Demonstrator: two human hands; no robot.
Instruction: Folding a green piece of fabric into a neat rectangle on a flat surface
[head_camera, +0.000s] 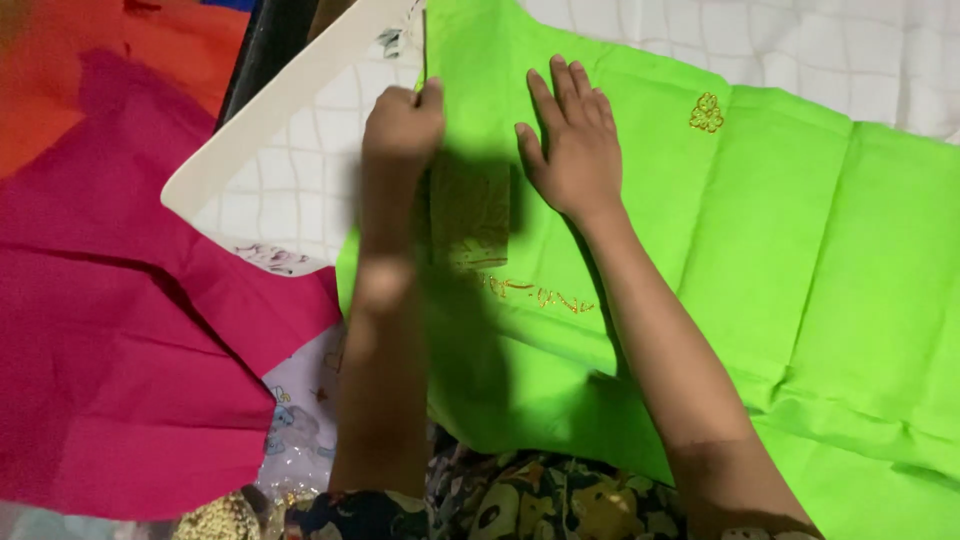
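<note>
Both hands were on the bright green cloth, spread over a white quilted bed.

The left hand (402, 125) was curled shut, pinching the left edge of the green cloth (800, 260) near its top corner, while the right hand (570, 135) lay flat on it just beside, fingers apart and gripping nothing. The cloth covered most of the right side of the bed (290, 190) and had a small gold embroidered motif (706, 113) plus a gold line lower down. A pink cloth (120, 350) sat off to the left edge, with a white hanger (280, 95) angled between the two.
</note>
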